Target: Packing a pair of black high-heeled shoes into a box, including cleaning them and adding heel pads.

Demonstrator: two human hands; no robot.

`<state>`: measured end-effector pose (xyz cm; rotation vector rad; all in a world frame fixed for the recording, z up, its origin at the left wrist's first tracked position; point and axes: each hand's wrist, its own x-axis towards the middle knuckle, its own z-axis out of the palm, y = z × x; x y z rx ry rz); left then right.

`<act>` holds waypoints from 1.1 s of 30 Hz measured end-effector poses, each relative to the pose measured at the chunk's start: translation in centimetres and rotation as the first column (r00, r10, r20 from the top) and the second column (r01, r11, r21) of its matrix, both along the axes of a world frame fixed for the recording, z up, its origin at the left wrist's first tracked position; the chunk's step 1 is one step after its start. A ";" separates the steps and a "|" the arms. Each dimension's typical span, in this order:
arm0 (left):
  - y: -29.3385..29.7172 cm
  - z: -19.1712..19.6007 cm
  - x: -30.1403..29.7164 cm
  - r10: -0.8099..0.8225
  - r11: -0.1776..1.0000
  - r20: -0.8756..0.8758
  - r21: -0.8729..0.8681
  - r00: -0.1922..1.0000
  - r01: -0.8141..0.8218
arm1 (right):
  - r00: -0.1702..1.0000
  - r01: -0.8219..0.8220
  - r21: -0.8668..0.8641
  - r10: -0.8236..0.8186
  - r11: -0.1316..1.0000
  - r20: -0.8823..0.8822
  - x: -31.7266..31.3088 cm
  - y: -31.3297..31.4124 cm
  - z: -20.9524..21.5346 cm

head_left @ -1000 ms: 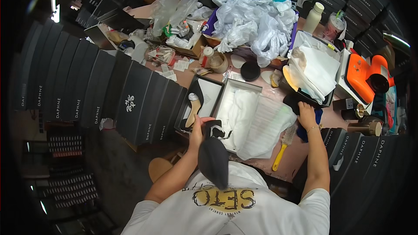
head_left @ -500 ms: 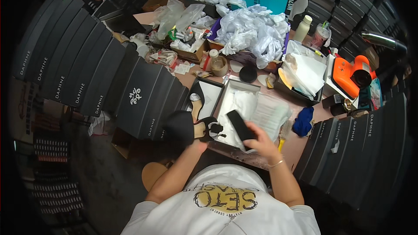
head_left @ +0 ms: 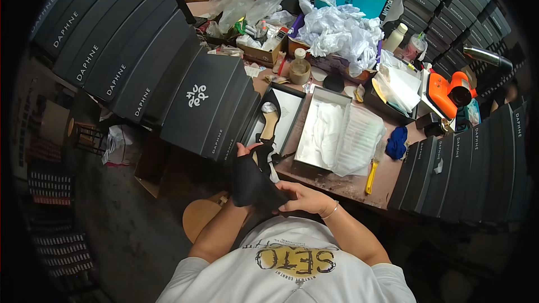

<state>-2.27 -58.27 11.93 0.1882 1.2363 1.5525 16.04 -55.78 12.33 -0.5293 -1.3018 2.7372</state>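
Observation:
In front of my shirt, my left hand (head_left: 243,149) is wrapped round a black strappy shoe (head_left: 245,184) with a pale insole, mostly hidden by the shoe's dark upper. My right hand (head_left: 306,198) reaches in from the right, fingers closed on a flat black pad (head_left: 272,197) close against the shoe; whether they touch, I cannot tell. A matching black shoe (head_left: 270,118), stuffed with white paper at the toe, lies in an open shoe box (head_left: 296,96) just beyond. Beside it stands another open box (head_left: 321,93) with white tissue (head_left: 324,129) inside and padded wrap hanging over its right side.
Dark shoe boxes stand in rows at left (head_left: 205,98) and right (head_left: 456,177). A yellow-handled brush (head_left: 371,177) and blue cloth (head_left: 396,142) lie right of the tissue. Behind are a brush-topped jar (head_left: 300,68), crumpled white paper (head_left: 345,31) and an orange device (head_left: 443,96).
My right hand has come down and left with the black pad, from over the tissue box to the shoe. The held shoe has turned and come nearer my body. The view has shifted.

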 end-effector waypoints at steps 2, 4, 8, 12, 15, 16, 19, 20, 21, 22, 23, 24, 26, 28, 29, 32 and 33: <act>-1.0 -1.6 -1.8 -0.111 0.993 0.031 0.033 0.993 0.110 | 0.997 0.019 0.038 -0.016 0.999 -0.075 1.3 -0.2 1.6; -2.0 -5.7 -3.2 -0.225 0.961 0.202 0.207 0.953 0.183 | 0.930 0.222 -0.105 -0.243 0.969 -0.277 2.9 1.2 2.1; -3.2 -7.2 -1.1 0.049 0.996 0.442 -0.090 0.896 -0.011 | 0.838 0.515 0.010 -0.506 0.857 0.204 9.2 5.8 0.6; -3.0 -9.8 -0.2 -0.109 0.994 0.443 0.061 0.890 0.091 | 0.654 0.583 0.528 -0.742 0.617 0.145 15.7 4.7 -8.1; -2.8 -8.6 1.4 -0.115 0.992 0.502 0.023 0.857 0.120 | 0.616 0.595 0.620 -0.786 0.511 0.056 14.2 2.5 -4.3; -2.0 -6.7 2.6 0.010 0.984 0.479 -0.160 0.878 0.076 | 0.603 0.594 0.631 -0.795 0.499 0.062 12.4 1.6 -2.2; -1.7 -6.9 3.9 0.031 0.965 0.403 -0.252 0.915 0.079 | 0.780 0.210 0.975 -0.614 0.076 -0.120 8.5 1.1 -0.8; -1.7 -6.7 4.4 -0.013 0.970 0.390 -0.217 0.921 0.106 | 0.889 0.111 0.993 -0.445 -0.025 -0.111 7.2 1.3 -0.2; -1.7 -7.9 4.8 -0.115 0.989 0.323 -0.047 0.939 0.138 | 0.931 -0.015 0.995 -0.364 -0.098 -0.022 5.7 1.2 -0.7; -1.7 -9.3 5.7 0.032 0.998 0.306 -0.068 0.951 -0.012 | 0.953 -0.136 0.975 -0.291 -0.178 0.080 4.4 1.2 -1.8; -1.0 -8.4 5.9 -0.078 0.988 0.073 -0.129 0.994 0.086 | 0.950 -0.100 0.959 -0.313 -0.264 0.013 3.5 1.3 -2.4; -0.2 -7.3 6.0 -0.199 0.965 -0.158 -0.206 0.967 0.165 | 0.943 -0.067 0.935 -0.329 -0.349 -0.055 2.8 1.4 -2.7; 0.6 -5.2 5.5 -0.190 0.960 -0.053 -0.218 0.980 0.174 | 0.890 0.050 0.946 -0.416 -0.319 -0.187 1.1 0.8 -2.2; 0.6 -6.5 4.4 -0.250 0.943 0.052 -0.213 0.967 0.256 | 0.919 0.271 0.959 -0.275 -0.085 -0.284 0.9 0.4 -8.6; 0.4 -7.2 3.8 -0.154 0.974 0.109 -0.150 0.982 0.170 | 0.965 0.252 0.737 -0.219 0.627 -0.143 2.4 0.6 -7.8; 1.5 -8.7 2.2 0.025 0.997 0.216 -0.071 0.976 -0.010 | 0.988 0.156 0.466 -0.148 0.871 -0.055 8.2 1.8 -1.1; 1.7 -8.3 3.1 0.028 0.995 0.255 -0.104 0.966 -0.001 | 0.940 0.288 0.662 -0.337 0.692 -0.056 8.4 2.4 -0.2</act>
